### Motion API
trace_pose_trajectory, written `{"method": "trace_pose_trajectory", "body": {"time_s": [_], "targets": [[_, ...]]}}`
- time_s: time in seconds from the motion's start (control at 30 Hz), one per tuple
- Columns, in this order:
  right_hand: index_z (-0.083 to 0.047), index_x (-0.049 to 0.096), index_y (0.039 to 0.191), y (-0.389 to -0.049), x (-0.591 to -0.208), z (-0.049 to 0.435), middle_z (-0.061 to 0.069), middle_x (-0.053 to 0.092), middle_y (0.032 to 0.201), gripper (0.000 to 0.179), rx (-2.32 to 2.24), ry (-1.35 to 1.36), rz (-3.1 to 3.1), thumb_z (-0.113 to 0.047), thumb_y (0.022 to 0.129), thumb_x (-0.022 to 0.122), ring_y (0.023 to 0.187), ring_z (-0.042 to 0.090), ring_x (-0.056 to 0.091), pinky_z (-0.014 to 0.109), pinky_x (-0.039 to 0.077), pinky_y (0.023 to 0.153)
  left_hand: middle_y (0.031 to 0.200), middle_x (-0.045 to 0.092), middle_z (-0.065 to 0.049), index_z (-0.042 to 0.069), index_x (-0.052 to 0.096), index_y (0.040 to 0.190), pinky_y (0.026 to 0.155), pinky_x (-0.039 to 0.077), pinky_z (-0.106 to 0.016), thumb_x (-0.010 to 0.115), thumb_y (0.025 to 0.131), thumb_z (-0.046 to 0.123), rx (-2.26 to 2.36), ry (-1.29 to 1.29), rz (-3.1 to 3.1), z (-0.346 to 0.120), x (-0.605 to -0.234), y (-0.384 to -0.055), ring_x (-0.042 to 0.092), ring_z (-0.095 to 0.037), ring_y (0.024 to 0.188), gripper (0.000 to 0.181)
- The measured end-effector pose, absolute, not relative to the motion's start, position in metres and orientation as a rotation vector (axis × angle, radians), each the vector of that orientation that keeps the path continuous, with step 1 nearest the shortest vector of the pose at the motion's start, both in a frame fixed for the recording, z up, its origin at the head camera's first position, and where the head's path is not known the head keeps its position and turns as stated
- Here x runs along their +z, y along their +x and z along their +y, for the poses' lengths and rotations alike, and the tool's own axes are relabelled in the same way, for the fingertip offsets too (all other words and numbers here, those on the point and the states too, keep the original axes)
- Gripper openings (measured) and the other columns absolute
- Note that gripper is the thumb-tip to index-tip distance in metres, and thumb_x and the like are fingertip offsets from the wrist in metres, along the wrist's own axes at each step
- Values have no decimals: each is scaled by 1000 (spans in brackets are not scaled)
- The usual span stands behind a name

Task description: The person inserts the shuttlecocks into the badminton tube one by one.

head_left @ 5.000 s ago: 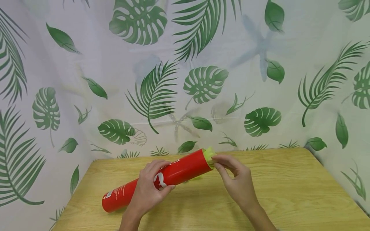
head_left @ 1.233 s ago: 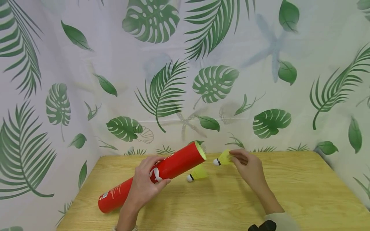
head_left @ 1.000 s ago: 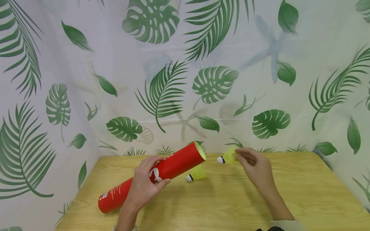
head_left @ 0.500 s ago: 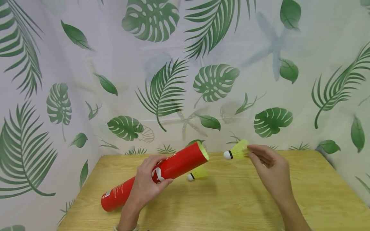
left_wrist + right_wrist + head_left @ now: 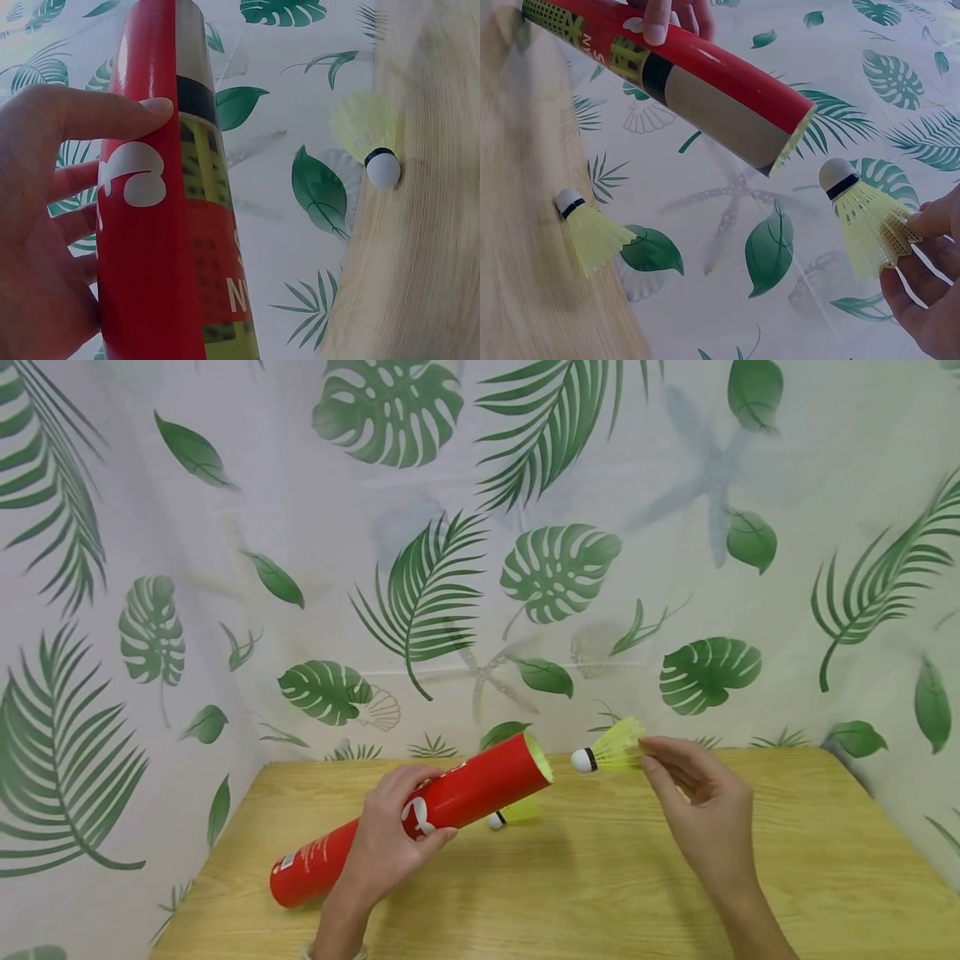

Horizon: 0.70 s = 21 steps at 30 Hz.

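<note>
My left hand [image 5: 390,831] grips a red shuttlecock tube [image 5: 487,785] around its middle, tilted with its mouth up to the right. A yellow-green rim shows inside that mouth. In the right wrist view, a clear side strip of the tube [image 5: 727,105] shows yellow shuttlecocks inside. My right hand [image 5: 705,810] pinches a yellow shuttlecock [image 5: 617,747] by its skirt edge, its white cork pointing left at the tube's mouth, a small gap between them. A second yellow shuttlecock [image 5: 592,236] lies on the table, partly hidden behind the tube in the head view.
The wooden table [image 5: 600,885] spans the lower view. Behind it hangs a white cloth [image 5: 525,485] printed with green leaves, meeting the table's far edge.
Five seconds ago my right fingers were at the tube's mouth; now they hold a shuttlecock out to the right of it. Just lately the tube has shifted slightly right, towards the shuttlecock's cork.
</note>
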State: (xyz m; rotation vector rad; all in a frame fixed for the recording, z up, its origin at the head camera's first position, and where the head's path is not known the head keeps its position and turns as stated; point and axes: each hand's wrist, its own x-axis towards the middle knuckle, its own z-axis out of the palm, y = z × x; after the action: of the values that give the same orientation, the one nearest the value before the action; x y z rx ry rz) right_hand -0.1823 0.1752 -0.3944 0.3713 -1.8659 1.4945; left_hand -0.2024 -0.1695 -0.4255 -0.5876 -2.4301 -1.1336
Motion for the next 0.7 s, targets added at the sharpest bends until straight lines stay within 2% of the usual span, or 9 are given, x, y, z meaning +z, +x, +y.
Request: {"method": "trace_pose_trajectory", "body": {"time_s": [0.37,0.7], "targets": [[9,71,111,-182,-398,164,7,74,107,26,1501,427,-1828,20,88,66,96,9,72,21,55,86,129,60,15,25,63,132,86,57,-38,94,72,18,-1123,-618,-2460,-161,-426,-200,56,-13,117,68],[8,71,112,-186,-408,147,11,74,109,28,1535,466,-1807,21,88,65,100,9,72,23,55,88,129,60,16,28,63,132,87,56,-41,94,71,17,-1120,-628,-2458,-156,-426,-198,56,-13,116,70]]}}
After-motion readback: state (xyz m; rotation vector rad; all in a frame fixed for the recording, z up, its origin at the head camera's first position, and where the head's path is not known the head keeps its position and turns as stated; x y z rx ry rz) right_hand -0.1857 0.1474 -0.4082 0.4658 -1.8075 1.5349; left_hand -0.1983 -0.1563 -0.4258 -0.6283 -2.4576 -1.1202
